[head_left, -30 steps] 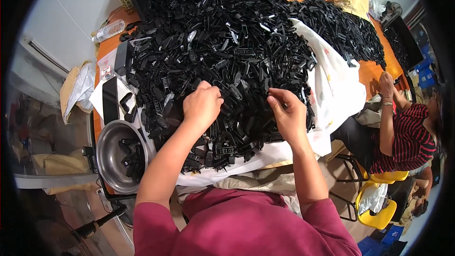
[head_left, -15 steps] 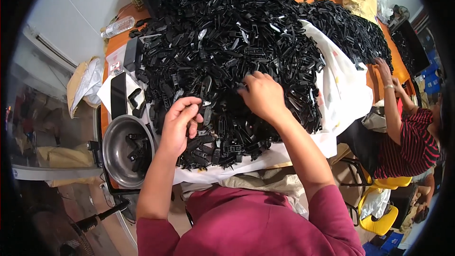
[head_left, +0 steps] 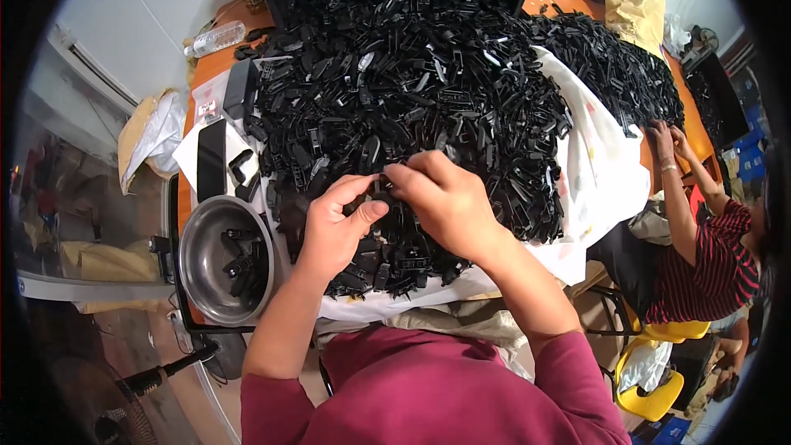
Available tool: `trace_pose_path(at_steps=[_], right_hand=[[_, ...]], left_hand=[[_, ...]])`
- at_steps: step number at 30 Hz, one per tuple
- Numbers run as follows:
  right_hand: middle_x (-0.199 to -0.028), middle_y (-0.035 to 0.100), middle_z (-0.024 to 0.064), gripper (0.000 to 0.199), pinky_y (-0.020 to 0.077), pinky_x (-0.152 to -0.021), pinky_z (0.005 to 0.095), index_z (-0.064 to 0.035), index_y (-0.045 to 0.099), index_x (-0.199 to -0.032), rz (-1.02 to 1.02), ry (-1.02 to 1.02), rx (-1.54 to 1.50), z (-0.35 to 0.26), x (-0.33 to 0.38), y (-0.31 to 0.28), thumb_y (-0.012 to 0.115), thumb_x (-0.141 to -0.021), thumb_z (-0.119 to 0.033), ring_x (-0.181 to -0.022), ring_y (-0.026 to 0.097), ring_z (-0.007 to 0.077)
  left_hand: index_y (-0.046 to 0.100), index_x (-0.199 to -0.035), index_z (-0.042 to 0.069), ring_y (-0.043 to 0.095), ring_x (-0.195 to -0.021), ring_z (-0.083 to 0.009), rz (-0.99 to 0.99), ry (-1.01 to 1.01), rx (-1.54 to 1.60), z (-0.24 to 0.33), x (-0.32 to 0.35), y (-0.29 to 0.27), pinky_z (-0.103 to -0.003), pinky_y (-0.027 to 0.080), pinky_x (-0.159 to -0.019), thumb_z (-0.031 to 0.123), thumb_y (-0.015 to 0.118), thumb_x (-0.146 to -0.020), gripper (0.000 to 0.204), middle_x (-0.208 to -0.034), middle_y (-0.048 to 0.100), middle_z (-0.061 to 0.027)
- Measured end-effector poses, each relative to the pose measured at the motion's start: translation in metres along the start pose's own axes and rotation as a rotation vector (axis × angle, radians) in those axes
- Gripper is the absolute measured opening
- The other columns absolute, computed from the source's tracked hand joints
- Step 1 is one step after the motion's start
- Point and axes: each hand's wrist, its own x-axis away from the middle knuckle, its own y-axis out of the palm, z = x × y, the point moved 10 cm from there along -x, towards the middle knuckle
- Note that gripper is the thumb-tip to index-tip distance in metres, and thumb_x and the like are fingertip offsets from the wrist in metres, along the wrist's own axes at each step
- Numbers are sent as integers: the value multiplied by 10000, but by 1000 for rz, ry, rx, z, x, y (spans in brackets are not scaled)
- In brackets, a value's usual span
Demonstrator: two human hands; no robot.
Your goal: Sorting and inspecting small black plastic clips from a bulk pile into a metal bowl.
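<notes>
A large heap of small black plastic parts (head_left: pixel 395 107) covers the table in front of me. Over its near side my two hands meet, fingertips close together. My left hand (head_left: pixel 336 224) has its thumb and fingers bent around a small black plastic part, mostly hidden against the dark heap. From the right, my right hand (head_left: pixel 445 198) pinches at the same spot with its fingers curled; what it grips is covered by the fingers. Left of my left forearm stands a round steel bowl (head_left: pixel 194 268) with a few black parts (head_left: pixel 241 264) in it.
A black phone (head_left: pixel 211 161) lies beyond the bowl, near a clear plastic bottle (head_left: pixel 216 39). White cloth (head_left: pixel 606 173) borders the heap on the right. Farther right, a co-worker in a striped shirt (head_left: pixel 709 259) works at another pile (head_left: pixel 614 66). A fan (head_left: pixel 107 400) stands at lower left.
My right hand has come back from the heap toward my left hand, and the two now meet. My left hand has shifted slightly right. The view has tilted a little.
</notes>
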Motion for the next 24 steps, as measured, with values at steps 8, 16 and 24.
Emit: trace_pose_path(at_steps=[8,16,24], right_hand=[[-968,606,144,439,463,-630,326,8,529,-1134,21,29,-322,0,18,-17,608,-707,74,-727,561,269],[-931,609,157,374,477,-653,332,40,549,-1056,-92,32,-319,2,31,-24,599,-690,102,-748,587,283],[-968,583,163,404,496,-642,275,-13,575,-1089,165,190,-174,3,54,-17,653,-702,73,-809,606,246]], left_hand=[[620,-1005,11,527,-751,-52,37,-32,122,6,1,9,-188,436,-665,82,706,-750,278,-853,614,5],[631,-956,1,553,-736,-118,-101,401,-445,47,7,26,-234,455,-654,80,746,-676,313,-885,605,-74],[582,-1121,20,433,-591,-35,84,-178,381,-32,12,42,-170,374,-525,142,609,-846,302,-936,621,-11]])
